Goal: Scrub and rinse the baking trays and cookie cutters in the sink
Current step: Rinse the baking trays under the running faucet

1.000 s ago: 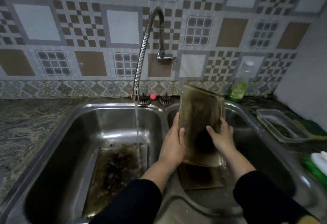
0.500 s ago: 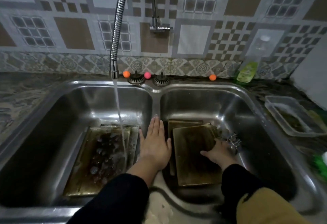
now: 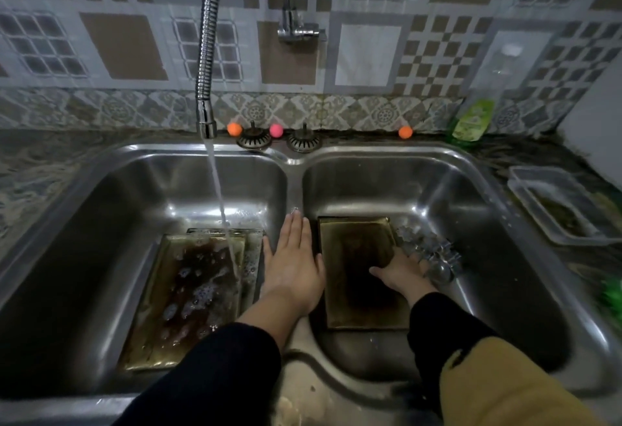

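Now the left hand (image 3: pixel 293 264) rests flat on the sink divider (image 3: pixel 293 186); the right hand (image 3: pixel 402 272) grips a baking tray's (image 3: pixel 356 257) edge.

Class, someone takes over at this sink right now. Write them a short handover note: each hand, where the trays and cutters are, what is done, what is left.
Left hand: open, flat on the divider between the basins.
Right hand: in the right basin by the tray; grip unclear.
Cookie cutters: piled right of that tray.
Left basin: dirty tray under the running faucet, with another beneath.
Done: only soaking.
Left: scrub and rinse everything.
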{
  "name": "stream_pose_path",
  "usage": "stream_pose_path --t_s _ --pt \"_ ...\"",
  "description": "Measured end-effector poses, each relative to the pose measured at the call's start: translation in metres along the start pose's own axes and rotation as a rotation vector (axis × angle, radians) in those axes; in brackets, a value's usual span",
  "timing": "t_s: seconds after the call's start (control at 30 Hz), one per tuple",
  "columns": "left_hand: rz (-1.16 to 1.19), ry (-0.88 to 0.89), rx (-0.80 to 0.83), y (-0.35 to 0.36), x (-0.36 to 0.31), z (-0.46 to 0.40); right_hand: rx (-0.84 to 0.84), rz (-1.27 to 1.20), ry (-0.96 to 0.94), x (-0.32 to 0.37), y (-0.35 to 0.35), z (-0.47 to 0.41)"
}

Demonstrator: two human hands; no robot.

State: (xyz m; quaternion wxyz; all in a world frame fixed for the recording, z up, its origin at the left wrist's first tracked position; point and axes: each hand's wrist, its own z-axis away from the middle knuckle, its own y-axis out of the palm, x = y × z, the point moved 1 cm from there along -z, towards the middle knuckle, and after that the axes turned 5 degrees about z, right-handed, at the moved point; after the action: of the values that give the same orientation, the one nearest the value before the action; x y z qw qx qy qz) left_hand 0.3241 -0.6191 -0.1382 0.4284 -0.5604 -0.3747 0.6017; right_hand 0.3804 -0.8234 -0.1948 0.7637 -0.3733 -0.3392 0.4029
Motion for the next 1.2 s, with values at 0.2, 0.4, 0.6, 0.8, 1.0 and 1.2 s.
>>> stream_pose_path --t_s 0.2,0.4,0.6,0.8,1.0,1.2 --pt "0.030 0.037 0.032 0.000 0.000 -0.002 -0.046 0.031 -0.140 0.038 -0.010 0.040" --pt "0.048 0.204 0.090 -0.013 0.028 0.005 -0.197 -0.016 -0.373 0.111 -0.022 0.113" --pt "0.102 -0.064 0.203 -0.027 0.133 0.019 -0.331 -0.088 -0.571 0.164 0.019 0.152" --pt "0.105 -0.326 0.296 -0.025 0.232 0.021 0.128 -0.104 -0.472 0.215 0.107 0.127" --pt "0.287 -0.426 0.343 -0.020 0.264 0.011 0.150 -0.095 -0.244 0.232 0.141 0.096" --pt "0.399 -0.479 0.386 -0.016 0.261 0.005 0.121 -0.372 -0.230 0.239 0.143 0.094"
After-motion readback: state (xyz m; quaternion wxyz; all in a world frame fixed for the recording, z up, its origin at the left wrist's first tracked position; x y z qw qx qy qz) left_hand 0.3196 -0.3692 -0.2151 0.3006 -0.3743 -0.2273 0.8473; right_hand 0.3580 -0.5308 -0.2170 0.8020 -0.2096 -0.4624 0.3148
